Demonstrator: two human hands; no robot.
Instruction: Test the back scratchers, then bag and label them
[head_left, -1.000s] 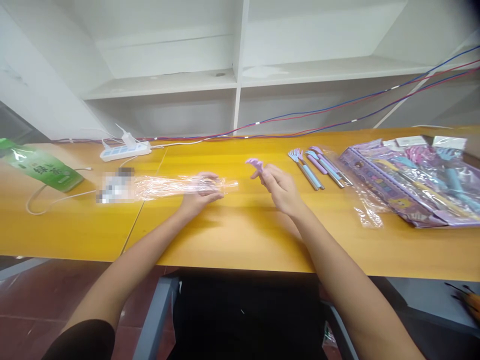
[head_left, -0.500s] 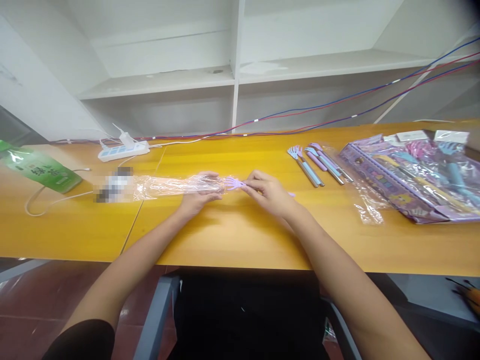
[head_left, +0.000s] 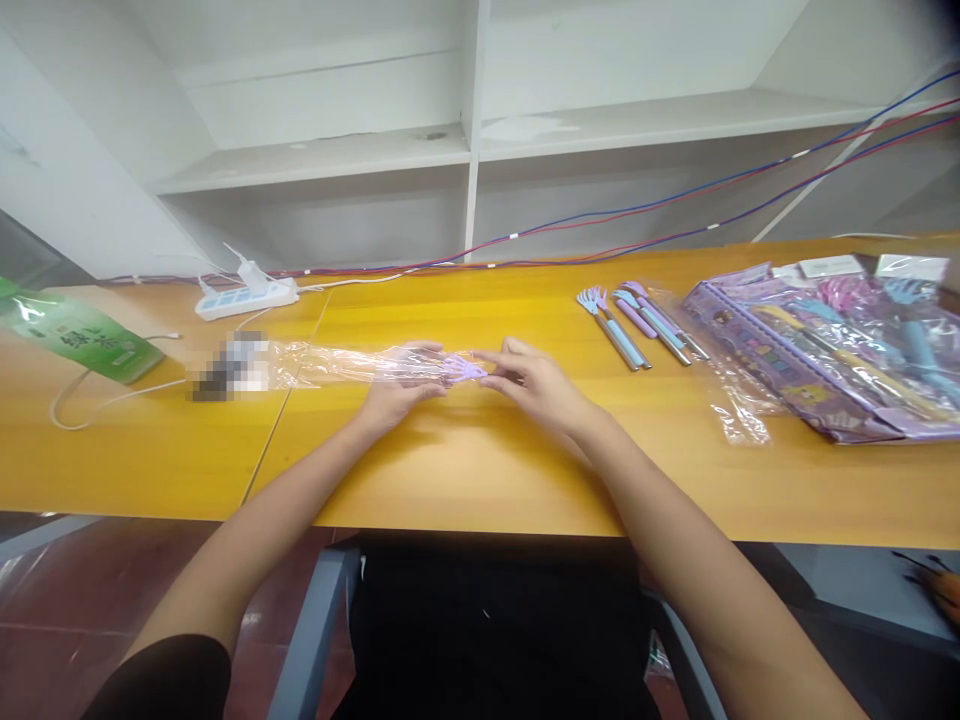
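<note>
A purple back scratcher (head_left: 463,369) lies level between my hands, its clawed head pointing left at the mouth of a long clear plastic bag (head_left: 330,364). My left hand (head_left: 401,392) holds the bag near this mouth, with the thumb in front and the fingers behind the film. Just right of the scratcher's head, my right hand (head_left: 544,385) pinches its neck between thumb and fingers. The scratcher's handle is hidden by the right hand. The bag's far left end runs to a blurred, pixelated patch.
Several blue and purple back scratchers (head_left: 619,330) lie to the right, beside loose clear bags (head_left: 739,405). A purple printed box (head_left: 787,370) holds wrapped scratchers. On the left are a white power strip (head_left: 247,298) and a green pouch (head_left: 82,335). Cables run along the back.
The scratcher's head has shifted slightly left, further into the bag's mouth. My right index finger has stretched out toward the bag's edge. My left hand has stayed nearly still.
</note>
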